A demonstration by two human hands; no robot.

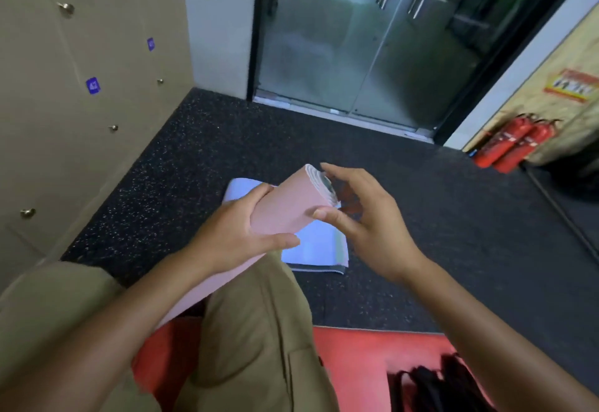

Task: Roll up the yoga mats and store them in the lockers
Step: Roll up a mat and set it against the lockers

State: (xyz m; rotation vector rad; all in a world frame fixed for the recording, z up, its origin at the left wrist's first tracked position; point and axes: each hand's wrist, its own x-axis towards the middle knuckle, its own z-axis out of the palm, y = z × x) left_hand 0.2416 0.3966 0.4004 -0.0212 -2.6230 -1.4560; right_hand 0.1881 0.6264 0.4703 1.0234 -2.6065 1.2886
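I hold a rolled pink yoga mat (285, 207) off the floor at the centre of the view, its spiral end tipped toward one o'clock and its far length running down toward seven o'clock past my knee. My left hand (240, 236) is wrapped around the roll's middle, thumb lying along the underside and fingers curled over the top, a firm grasp on the mat. My right hand (363, 217) sits at three o'clock of the roll with fingers spread and curved; the thumb (327, 215) touches the lower edge of the layered end and the fingertips hover at its top rim, so this hand is open and only brushing the mat, not clamped on it. Directly beneath the roll, on the dark speckled floor (421, 233), lies a folded pale blue mat (317, 246) with a grey edge showing at its five o'clock side. My khaki trousers (259, 330) fill the six o'clock area, and a red mat (366, 356) is spread under them toward five o'clock, with a black strappy item I cannot identify at its lower right. The beige lockers (81, 87) with metal knobs stand along nine to eleven o'clock, doors shut. Glass doors (356, 39) rise at twelve o'clock, and red fire extinguishers (515, 142) lean against the wall at two o'clock.
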